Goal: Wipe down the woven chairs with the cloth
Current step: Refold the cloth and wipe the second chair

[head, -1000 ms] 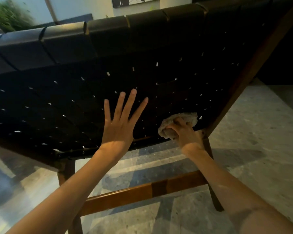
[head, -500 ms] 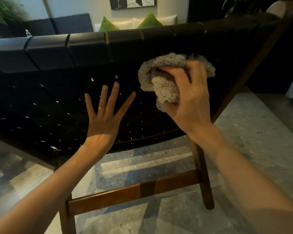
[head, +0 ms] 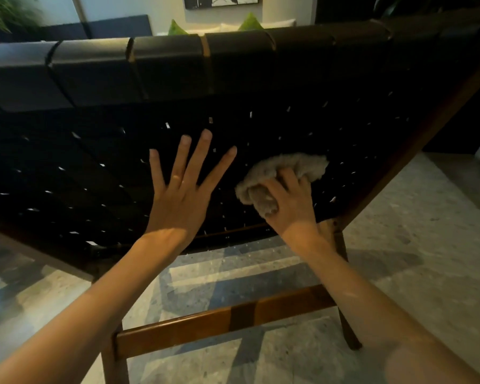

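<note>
Woven chair [head: 261, 126]: seen from behind, the back fills most of the view. Broad black straps, smooth and leather-like, are interlaced in a plain basket weave, with small light gaps at the crossings. The straps wrap over the top rail in wide, rounded bands. Floor [head: 416, 234]: pale grey speckled stone, polished, with angular shadows beneath the chair. Chair frame: warm brown wood with squared sections. A slanted side rail [head: 416, 173] runs down the right edge, and a straight lower stretcher [head: 227, 320] joins the two rear legs. Sofa [head: 117, 27]: dark and upholstered, beyond the top rail, only partly visible. Left hand [head: 182, 195]: released, palm laid flat on the weave at mid-back, fingers straight and fanned apart. Right hand [head: 291, 209]: grasping, fingers curled around the cloth and pressing it to the straps. Cloth [head: 286, 166]: beige, fluffy pile, bunched into a soft lump. It lies against the lower right part of the woven back, just beside the left hand and near the slanted side rail. Cushions [head: 175, 27]: two, bright green, only their pointed corners showing above the top rail. Wall picture [head: 219, 1]: dark frame with a black-and-white design, cropped at the upper edge.
</note>
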A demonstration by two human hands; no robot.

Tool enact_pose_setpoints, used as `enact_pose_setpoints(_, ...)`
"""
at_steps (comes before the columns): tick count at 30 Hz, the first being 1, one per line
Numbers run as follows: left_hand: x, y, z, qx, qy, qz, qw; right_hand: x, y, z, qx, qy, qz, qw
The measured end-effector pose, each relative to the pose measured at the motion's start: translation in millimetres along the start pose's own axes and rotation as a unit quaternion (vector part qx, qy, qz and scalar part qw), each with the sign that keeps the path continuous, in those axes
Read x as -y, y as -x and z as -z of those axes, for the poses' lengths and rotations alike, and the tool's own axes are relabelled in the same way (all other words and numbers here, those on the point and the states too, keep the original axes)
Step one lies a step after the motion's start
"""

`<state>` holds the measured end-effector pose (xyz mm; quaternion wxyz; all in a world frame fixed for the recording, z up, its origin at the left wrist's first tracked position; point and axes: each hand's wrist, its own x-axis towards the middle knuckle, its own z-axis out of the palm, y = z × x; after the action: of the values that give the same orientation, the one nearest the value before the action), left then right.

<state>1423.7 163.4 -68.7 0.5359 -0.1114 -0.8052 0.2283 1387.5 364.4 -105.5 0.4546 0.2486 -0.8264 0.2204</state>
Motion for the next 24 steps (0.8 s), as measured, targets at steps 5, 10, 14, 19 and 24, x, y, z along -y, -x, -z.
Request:
enact_pose_setpoints(5,-1,2,-2,0.010,0.008,-0.005,1.000,-11,52,-43,0.193,-0.016,-0.112,0.975)
enact_pose_setpoints(10,7,5,4,0.018,0.049,-0.010,0.999,-14,47,-32,0.272,0.023,-0.091,0.958)
enact_pose_setpoints(14,11,12,11,0.017,0.054,0.004,0.998,20,50,19,0.061,-0.017,0.001,0.998)
enact_pose_setpoints(19,21,18,17,0.033,0.108,0.039,0.993,67,-15,71,-0.140,-0.054,0.058,0.987)
enact_pose_setpoints(24,29,27,23,0.040,0.124,0.075,0.989,92,-63,71,-0.135,-0.026,0.001,0.991)
